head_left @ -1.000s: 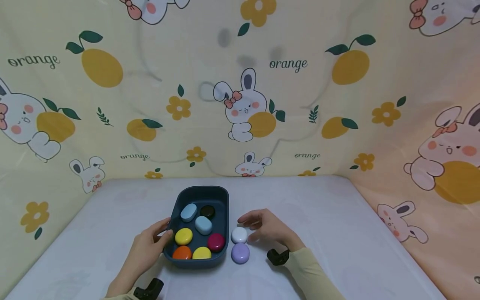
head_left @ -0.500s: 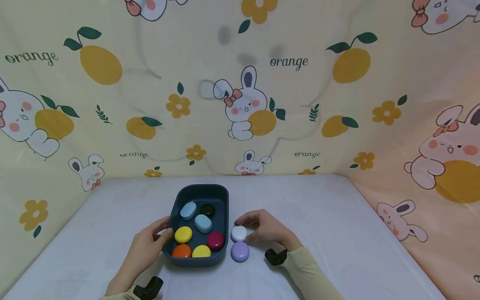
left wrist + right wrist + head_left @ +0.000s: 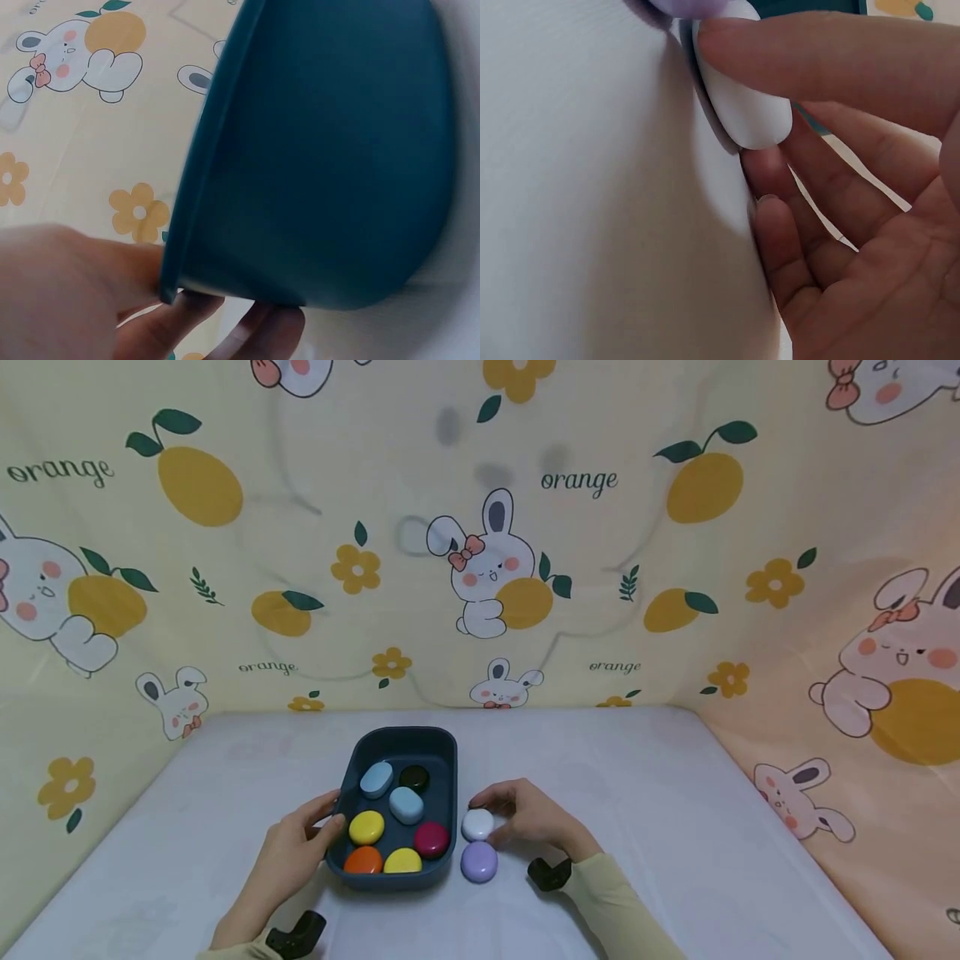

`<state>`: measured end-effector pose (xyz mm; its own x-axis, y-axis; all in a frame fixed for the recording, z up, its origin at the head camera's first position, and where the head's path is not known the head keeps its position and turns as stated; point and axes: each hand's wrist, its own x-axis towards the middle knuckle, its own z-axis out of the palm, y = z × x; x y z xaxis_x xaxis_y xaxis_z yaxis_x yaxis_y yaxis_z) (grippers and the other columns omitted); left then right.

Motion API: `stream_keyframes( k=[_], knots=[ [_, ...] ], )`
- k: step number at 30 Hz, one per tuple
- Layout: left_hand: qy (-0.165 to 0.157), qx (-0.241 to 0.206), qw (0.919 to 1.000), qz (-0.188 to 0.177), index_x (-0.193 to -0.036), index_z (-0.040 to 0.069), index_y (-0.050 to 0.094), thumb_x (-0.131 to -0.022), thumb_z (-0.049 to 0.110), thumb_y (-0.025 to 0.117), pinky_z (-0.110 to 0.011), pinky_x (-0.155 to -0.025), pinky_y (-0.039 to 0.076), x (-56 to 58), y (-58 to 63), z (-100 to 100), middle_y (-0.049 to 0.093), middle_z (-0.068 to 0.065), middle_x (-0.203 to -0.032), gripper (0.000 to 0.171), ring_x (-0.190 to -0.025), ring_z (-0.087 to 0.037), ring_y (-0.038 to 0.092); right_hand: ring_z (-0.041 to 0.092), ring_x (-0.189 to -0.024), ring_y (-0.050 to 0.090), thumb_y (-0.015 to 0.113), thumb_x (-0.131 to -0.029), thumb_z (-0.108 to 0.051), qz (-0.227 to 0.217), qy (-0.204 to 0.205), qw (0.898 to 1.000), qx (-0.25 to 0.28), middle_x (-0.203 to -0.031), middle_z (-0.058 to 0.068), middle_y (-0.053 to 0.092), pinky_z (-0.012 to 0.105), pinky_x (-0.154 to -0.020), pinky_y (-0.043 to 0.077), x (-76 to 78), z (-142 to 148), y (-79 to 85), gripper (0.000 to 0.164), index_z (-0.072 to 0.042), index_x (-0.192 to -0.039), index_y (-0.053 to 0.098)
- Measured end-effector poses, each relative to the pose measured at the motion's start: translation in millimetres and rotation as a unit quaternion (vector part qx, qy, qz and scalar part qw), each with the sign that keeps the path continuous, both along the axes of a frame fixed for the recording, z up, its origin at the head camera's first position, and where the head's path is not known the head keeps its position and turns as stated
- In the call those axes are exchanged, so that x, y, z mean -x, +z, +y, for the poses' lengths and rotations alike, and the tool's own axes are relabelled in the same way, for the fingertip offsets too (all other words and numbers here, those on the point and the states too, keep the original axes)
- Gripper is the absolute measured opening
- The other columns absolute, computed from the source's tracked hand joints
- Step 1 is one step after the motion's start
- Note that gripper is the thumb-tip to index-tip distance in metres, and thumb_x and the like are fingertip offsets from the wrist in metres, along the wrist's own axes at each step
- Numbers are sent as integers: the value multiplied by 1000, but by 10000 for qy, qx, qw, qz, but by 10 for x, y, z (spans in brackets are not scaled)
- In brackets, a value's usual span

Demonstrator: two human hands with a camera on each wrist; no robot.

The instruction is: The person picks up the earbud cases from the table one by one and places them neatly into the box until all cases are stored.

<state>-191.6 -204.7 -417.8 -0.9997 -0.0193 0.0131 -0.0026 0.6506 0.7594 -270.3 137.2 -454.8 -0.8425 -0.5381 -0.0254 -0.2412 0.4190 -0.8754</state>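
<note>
A dark blue oblong box [image 3: 397, 883] stands on the table, with my left hand [image 3: 288, 847] gripping its left wall. In the left wrist view the thumb [image 3: 135, 274] lies at the rim and the fingers curl against the outside. Just right of the box, my right hand [image 3: 528, 817] pinches a white pebble-like piece [image 3: 477, 825] that rests on the table. The right wrist view shows the thumb [image 3: 780, 56] on one side of the white pebble-like piece [image 3: 754, 116] and fingers on the other. A purple piece [image 3: 479, 862] lies close in front of it.
Inside the box are several smooth pieces: two light blue [image 3: 407, 806], one black [image 3: 414, 778], two yellow [image 3: 367, 828], one dark red [image 3: 431, 840] and one orange [image 3: 363, 861]. A patterned cloth [image 3: 495, 585] hangs behind the white-covered table [image 3: 645, 777].
My right hand has moved slightly left and closed its thumb and fingers about the white pebble-like piece. The left hand stays on the box. The view has tilted slightly.
</note>
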Motion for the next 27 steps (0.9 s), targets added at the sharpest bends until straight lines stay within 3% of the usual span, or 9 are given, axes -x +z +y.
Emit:
stream_keyframes(
  k=[11, 19, 27],
  knots=[
    [26, 80, 10000, 23, -145, 4, 46, -102, 22, 57, -48, -81, 56, 13, -23, -10, 54, -24, -136, 48, -108, -41, 61, 22, -100, 61, 87, -75, -14, -24, -547, 9984, 99, -112, -3, 67, 42, -90, 50, 2, 46, 25, 47, -13, -119, 72],
    [6, 82, 9999, 75, -146, 4, 46, -102, 22, 57, -48, -82, 56, 34, -19, -17, 54, -24, -136, 49, -108, -41, 61, 23, -97, 63, 86, -75, -11, -55, -899, 9956, 271, -113, 2, 67, 45, -91, 51, 20, 79, 124, 46, -9, -118, 71],
    [36, -12, 10000, 45, -145, 4, 47, -101, 20, 57, -47, -81, 56, 36, -14, -20, 55, -24, -135, 48, -107, -40, 62, 25, -96, 64, 87, -73, -7, -151, -1550, 9820, 1067, -114, 7, 67, 36, -84, 54, -11, -22, 303, 45, -11, -116, 72]
  ],
)
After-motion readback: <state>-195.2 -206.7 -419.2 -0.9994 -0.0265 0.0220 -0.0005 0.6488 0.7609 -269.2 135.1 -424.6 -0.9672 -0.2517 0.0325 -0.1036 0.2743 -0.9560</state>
